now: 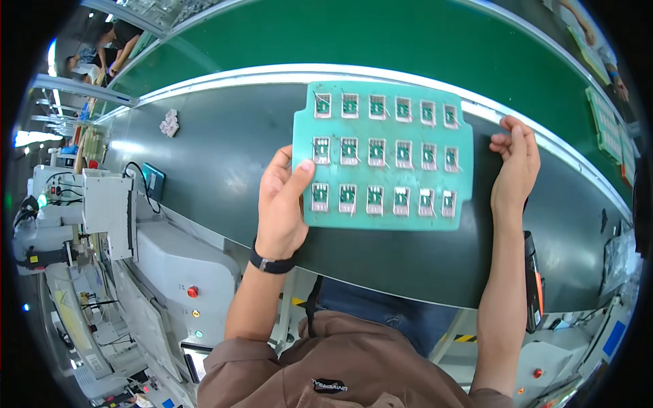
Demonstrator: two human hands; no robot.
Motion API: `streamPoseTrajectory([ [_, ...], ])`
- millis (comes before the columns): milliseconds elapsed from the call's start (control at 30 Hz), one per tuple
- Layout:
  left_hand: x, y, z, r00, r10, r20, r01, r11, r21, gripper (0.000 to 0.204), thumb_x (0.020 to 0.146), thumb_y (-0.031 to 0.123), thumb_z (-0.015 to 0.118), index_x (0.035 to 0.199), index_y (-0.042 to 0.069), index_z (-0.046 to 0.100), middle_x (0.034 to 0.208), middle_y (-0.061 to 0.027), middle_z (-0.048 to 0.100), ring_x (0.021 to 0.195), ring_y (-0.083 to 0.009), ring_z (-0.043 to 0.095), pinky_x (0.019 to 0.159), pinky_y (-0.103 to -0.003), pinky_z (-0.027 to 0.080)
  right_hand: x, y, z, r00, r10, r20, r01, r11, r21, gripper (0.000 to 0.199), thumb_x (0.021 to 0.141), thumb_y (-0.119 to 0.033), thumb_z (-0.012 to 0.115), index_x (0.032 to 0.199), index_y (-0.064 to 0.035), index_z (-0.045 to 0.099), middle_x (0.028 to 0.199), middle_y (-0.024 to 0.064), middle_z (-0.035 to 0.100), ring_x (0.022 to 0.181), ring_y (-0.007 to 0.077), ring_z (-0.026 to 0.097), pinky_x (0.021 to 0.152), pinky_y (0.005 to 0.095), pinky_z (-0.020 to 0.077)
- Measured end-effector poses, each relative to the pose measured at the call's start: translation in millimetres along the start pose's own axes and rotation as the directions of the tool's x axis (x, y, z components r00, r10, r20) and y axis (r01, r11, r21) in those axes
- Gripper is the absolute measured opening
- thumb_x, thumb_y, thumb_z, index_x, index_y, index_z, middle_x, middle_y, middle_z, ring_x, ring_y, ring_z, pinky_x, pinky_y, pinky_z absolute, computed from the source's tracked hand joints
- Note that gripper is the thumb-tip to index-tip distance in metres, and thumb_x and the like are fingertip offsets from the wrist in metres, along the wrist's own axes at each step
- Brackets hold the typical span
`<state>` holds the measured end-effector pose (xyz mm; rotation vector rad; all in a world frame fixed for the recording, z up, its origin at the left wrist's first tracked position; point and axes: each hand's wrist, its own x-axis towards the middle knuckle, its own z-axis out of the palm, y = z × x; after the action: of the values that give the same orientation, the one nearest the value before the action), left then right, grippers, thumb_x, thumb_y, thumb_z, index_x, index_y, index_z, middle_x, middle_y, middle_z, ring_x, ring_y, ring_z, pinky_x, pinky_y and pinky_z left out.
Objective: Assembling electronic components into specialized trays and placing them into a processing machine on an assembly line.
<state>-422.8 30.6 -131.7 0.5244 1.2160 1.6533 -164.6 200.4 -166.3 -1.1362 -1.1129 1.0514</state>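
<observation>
A light green tray (388,129) is held up and tilted toward me over the dark grey worktop. It has rows of rectangular pockets, each with a small green circuit board (376,154) and thin wire ends sticking out. My left hand (287,194) grips its left edge, thumb on the front face and the fingers behind, partly hidden. Just off the tray's right edge is my right hand (515,163); its fingers are loosely bent and apart, and I see nothing in them. A black band (272,264) circles my left wrist.
Beyond the dark worktop (224,143) runs a green conveyor belt (286,37) behind a pale rail. A crumpled whitish lump (169,123) and a teal device (154,182) with a black cable lie left. White machinery (109,211) stands lower left. Another similar tray (605,126) is far right.
</observation>
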Motion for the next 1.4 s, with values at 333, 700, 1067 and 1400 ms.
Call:
streamPoseTrajectory([
  [333, 119.3, 32.0, 3.1, 0.993, 0.120, 0.000, -0.120, 0.988, 0.094, 0.030, 0.094, 0.008, 0.057, 0.119, -0.005, 0.047, 0.110, -0.0133, 0.064, 0.098, -0.0171, 0.064, 0.085, -0.031, 0.053, -6.3, -1.5, 3.5, 0.998, -0.001, 0.063, 0.006, 0.996, -0.089, 0.023, 0.101, -0.017, 0.047, 0.106, -0.0002, 0.062, 0.100, 0.0066, 0.066, 0.072, 0.0064, 0.056, 0.069, 0.0227, 0.0460],
  [700, 260.4, 33.2, 7.6, 1.000, 0.001, -0.021, 0.002, 0.993, 0.117, 0.021, 0.095, 0.005, 0.053, 0.110, -0.008, 0.058, 0.107, -0.0143, 0.065, 0.092, -0.0238, 0.065, 0.083, -0.038, 0.053, -8.4, -2.5, 7.0, 0.994, -0.017, 0.104, 0.029, 0.992, -0.119, 0.021, 0.100, -0.015, 0.048, 0.101, -0.0005, 0.063, 0.093, 0.0036, 0.064, 0.070, 0.0070, 0.056, 0.065, 0.0234, 0.0472],
  [1067, 333.1, 37.0, 12.4, 0.999, -0.028, -0.037, 0.034, 0.983, 0.183, 0.034, 0.090, 0.000, 0.055, 0.123, -0.009, 0.058, 0.111, -0.0153, 0.065, 0.096, -0.0233, 0.063, 0.082, -0.038, 0.051, -10.2, 0.1, 6.9, 0.992, -0.059, 0.111, 0.081, 0.975, -0.208, 0.017, 0.097, -0.011, 0.053, 0.092, 0.0017, 0.064, 0.085, 0.0061, 0.063, 0.066, 0.0101, 0.057, 0.062, 0.0240, 0.0469],
  [1400, 295.1, 78.7, 5.2, 0.759, 0.627, 0.176, -0.428, 0.276, 0.861, 0.041, 0.083, 0.014, 0.061, 0.120, -0.004, 0.060, 0.113, -0.0203, 0.067, 0.105, -0.0284, 0.065, 0.092, -0.034, 0.049, -10.0, -6.8, 2.4, 0.993, -0.079, 0.089, 0.097, 0.969, -0.226, 0.015, 0.095, -0.012, 0.057, 0.094, 0.0009, 0.065, 0.081, 0.0080, 0.063, 0.067, 0.0142, 0.060, 0.062, 0.0279, 0.0480],
])
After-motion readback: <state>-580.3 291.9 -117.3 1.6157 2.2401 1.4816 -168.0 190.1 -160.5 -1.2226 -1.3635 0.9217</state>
